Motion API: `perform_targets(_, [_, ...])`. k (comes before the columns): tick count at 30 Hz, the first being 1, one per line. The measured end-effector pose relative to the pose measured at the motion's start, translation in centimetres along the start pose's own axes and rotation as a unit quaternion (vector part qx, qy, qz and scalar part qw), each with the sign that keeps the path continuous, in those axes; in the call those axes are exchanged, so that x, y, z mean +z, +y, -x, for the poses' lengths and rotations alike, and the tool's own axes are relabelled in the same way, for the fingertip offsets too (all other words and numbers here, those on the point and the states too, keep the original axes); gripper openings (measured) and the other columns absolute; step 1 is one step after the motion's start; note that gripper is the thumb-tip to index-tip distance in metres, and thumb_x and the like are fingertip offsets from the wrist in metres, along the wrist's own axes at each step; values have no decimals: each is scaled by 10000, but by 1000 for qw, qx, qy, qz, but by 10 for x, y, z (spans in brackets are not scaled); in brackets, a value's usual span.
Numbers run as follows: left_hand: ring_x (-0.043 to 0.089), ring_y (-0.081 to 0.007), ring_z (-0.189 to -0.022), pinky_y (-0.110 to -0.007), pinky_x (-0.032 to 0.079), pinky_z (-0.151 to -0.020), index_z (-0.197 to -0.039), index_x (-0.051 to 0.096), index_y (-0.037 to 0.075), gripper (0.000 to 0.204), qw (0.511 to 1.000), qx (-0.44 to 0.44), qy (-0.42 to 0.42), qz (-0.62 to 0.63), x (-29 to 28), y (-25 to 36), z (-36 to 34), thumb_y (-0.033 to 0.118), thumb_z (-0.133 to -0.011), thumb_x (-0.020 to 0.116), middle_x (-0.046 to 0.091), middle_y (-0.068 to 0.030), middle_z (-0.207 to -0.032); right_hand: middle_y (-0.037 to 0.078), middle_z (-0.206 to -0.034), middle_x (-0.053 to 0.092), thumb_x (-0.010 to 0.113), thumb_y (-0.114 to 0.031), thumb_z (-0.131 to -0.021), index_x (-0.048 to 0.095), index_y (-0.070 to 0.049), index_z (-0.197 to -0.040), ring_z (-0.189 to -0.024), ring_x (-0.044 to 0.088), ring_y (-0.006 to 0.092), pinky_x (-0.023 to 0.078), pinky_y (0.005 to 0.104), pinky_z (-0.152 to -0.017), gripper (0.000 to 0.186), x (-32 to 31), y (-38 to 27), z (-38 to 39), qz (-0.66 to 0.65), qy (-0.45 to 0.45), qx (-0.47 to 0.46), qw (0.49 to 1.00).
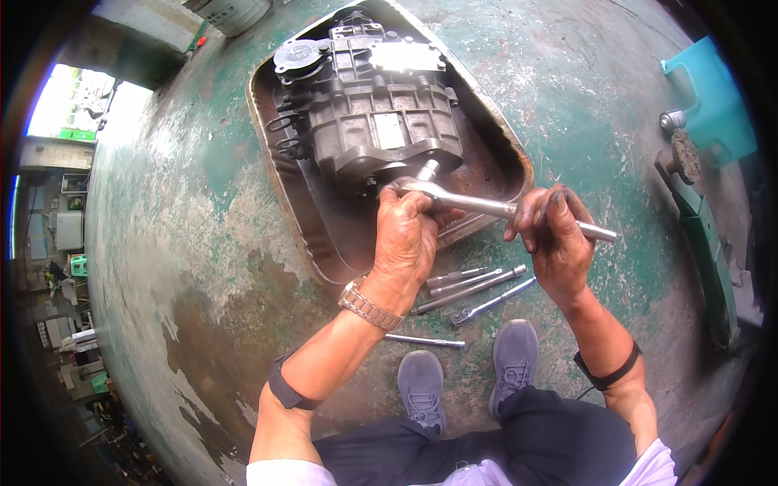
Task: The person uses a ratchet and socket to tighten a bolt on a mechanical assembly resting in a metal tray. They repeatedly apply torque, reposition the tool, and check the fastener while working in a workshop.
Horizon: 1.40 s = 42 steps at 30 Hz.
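Observation:
A black cast gearbox housing (pixel 373 113) with a pale plate and a round cover on top lies in a worn metal tray (pixel 267 154). A silver socket extension (pixel 428 170) sticks out from its near end into the head of a long ratchet wrench (pixel 478 205). My left hand (pixel 405 243) is closed on the head end of that wrench, some fingers hidden behind it. My right hand (pixel 559 243) has its curled fingers round the handle toward its far end. Below the tray several loose silver wrenches and bars (pixel 474 287) lie on the floor.
A worn green concrete floor (pixel 178 211) surrounds the tray. My shoes (pixel 421 385) are below the tools. At right stand a turquoise plastic stool (pixel 709 97) and a green floor jack (pixel 701 259). A white bucket (pixel 227 12) is at top left, and cluttered shelving (pixel 69 324) lines the left side.

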<state>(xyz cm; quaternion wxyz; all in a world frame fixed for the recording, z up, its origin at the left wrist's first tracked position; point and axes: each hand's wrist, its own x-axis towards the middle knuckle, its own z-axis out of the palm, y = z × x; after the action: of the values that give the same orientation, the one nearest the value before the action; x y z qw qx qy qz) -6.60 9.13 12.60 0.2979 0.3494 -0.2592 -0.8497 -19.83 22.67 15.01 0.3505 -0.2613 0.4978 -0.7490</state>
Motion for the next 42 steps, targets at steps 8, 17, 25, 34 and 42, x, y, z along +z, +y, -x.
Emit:
perform_targets(8, [591,-198,-858,-395,556,-752,-1140,405,24,298,992,35,5,-123,5,-1,5,-6,-877,544,538,-106,-1030,76,-756,544,425,-337,-1032,499,-69,-807,-515,406,108,511,329,-612,357,-10,1,-14,-115,63,51,990])
perform_targets(17, [640,-159,-813,-319,529,-738,-1135,513,-28,409,830,235,-35,-505,-2,1,8,144,-834,730,665,-104,-930,68,-719,520,416,-361,-1033,480,-86,-784,-470,359,91,544,349,-600,376,-26,-7,-20,-143,29,25,989])
perform_targets(25, [663,-357,-801,-393,519,-723,-1090,533,-44,406,743,324,-47,-584,-4,3,9,176,-803,717,652,-223,-868,121,-691,582,449,-345,-1021,528,-38,-756,-458,396,115,529,353,-557,413,-25,-7,-19,-152,20,24,988])
perform_targets(34, [654,-387,-794,-422,514,-714,-1081,530,-48,357,738,332,-39,-586,-4,0,11,150,-822,675,644,-239,-870,77,-693,521,401,-370,-1036,470,-80,-769,-465,354,82,543,332,-578,400,-21,-9,-19,-101,-7,17,995])
perform_targets(42, [611,-421,-785,-460,488,-703,-1054,511,-74,373,720,345,-18,-601,-6,-6,10,186,-825,649,619,-241,-835,78,-677,524,411,-376,-1031,461,-78,-748,-453,355,84,533,313,-555,414,-15,-12,-18,-70,5,19,997])
